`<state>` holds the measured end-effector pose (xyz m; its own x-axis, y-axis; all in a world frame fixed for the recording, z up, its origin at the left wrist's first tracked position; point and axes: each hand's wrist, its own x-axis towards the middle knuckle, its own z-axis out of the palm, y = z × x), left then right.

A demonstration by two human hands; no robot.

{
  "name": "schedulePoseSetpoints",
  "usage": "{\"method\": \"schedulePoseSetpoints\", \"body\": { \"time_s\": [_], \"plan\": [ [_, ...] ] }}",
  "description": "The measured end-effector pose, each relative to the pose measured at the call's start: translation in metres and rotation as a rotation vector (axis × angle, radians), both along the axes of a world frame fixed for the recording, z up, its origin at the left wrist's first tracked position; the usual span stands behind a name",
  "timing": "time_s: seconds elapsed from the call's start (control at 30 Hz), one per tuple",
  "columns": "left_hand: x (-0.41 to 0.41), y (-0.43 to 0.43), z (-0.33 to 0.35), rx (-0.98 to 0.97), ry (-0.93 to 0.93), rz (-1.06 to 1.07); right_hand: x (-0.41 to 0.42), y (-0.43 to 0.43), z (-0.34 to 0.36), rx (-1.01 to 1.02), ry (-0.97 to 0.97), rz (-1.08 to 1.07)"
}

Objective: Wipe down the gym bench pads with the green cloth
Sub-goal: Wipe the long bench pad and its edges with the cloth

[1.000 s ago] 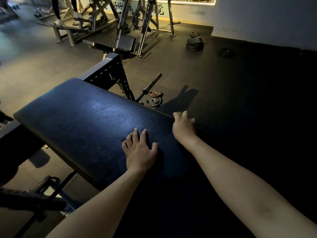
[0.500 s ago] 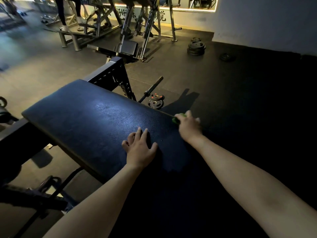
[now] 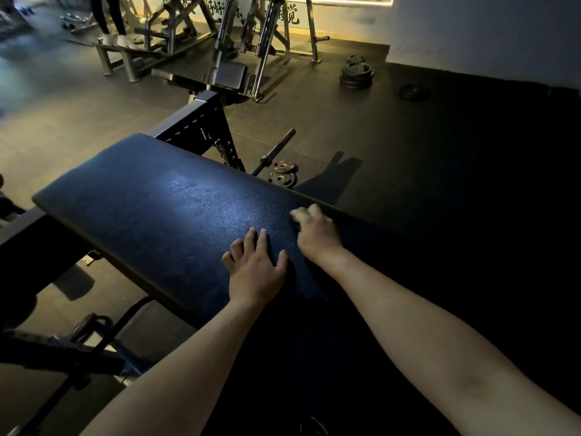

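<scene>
While right hand (image 3: 316, 232) wipes, barbell (image 3: 275, 151) beyond

I see a dim gym with a dark rubber floor (image 3: 456, 158), lit warmly from the far end. A stack of weight plates (image 3: 356, 73) sits on that floor and serves as my landmark. Just right of the stack lies a single plate (image 3: 413, 92). Behind the stack rises a pale wall (image 3: 487, 29). Left of the stack stands a steel rack (image 3: 267, 36), and further left a person's legs (image 3: 108, 17) stand on a low platform. Nearer me than the stack, a barbell (image 3: 276, 149) lies beside two small plates (image 3: 283, 174). Lettering on the far wall is, I think, Chinese script.
</scene>
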<state>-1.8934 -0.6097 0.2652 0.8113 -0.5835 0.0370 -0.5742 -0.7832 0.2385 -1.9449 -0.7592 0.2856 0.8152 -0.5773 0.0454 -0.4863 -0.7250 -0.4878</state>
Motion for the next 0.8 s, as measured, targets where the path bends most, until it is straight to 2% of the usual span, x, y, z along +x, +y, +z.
{"method": "schedulePoseSetpoints", "body": {
  "time_s": [0.1,0.17,0.2,0.27,0.33,0.4,0.57,0.8],
  "plan": [
    [0.003,0.002,-0.003,-0.001,-0.003,-0.013,0.006,0.013,0.002,0.065,0.039,0.217],
    [0.004,0.003,-0.004,-0.009,0.003,-0.017,0.004,0.006,0.005,0.058,0.008,0.273],
    [0.004,0.003,-0.003,-0.013,0.003,-0.017,0.001,-0.005,0.005,0.007,-0.033,0.231],
    [0.003,0.002,-0.002,-0.025,0.003,-0.020,-0.007,-0.035,0.002,-0.119,-0.044,0.004],
    [0.003,0.001,-0.002,-0.039,0.015,-0.021,-0.020,-0.063,0.000,-0.112,0.068,-0.246],
    [0.003,0.001,-0.002,-0.046,0.017,-0.020,-0.027,-0.069,-0.001,-0.085,0.164,-0.345],
    [0.003,0.003,0.001,-0.038,0.033,-0.038,-0.021,-0.046,0.004,-0.211,0.145,-0.282],
    [-0.006,0.026,0.010,0.009,0.073,-0.062,-0.027,0.003,0.007,-0.251,0.113,-0.153]
  ]
}}
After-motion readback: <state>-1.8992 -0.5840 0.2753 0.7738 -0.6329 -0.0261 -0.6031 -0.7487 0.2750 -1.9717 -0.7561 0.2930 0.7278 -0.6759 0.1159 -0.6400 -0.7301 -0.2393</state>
